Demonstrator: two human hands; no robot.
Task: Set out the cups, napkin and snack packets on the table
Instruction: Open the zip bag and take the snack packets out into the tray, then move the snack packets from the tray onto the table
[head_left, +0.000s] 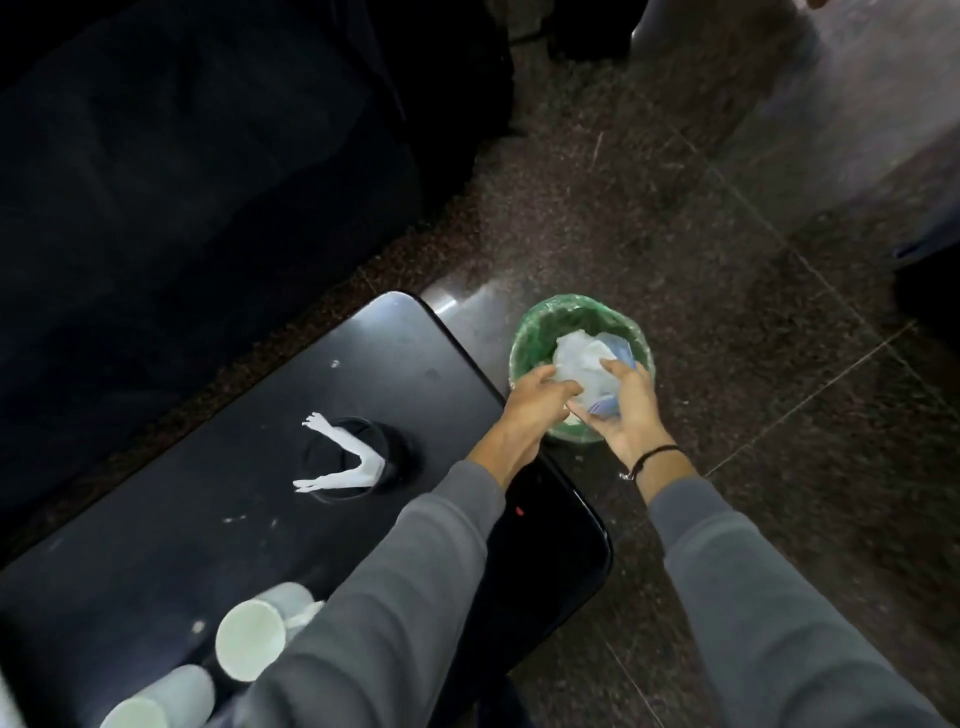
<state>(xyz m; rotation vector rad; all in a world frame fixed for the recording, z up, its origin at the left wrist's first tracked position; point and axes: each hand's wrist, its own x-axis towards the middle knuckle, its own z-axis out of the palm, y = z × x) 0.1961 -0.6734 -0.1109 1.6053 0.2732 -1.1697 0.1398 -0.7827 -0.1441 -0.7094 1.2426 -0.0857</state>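
Gripping a crumpled white bag (584, 364) with my left hand (535, 402) and right hand (626, 410), both closed on it, over the green-lined bin (530, 332).
Cups (249, 639) lie tipped on the table (156, 545), well left of my grip; napkin and packets not yet placed.

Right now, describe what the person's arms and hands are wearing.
Both arms are covered in long grey sleeves of soft, sweatshirt-like fabric, ending just above the wrists. The left hand is bare, with nothing visible on it. The right hand is also bare, but its wrist carries a thin black band with a small pale piece hanging from it. No gloves or rings can be seen.
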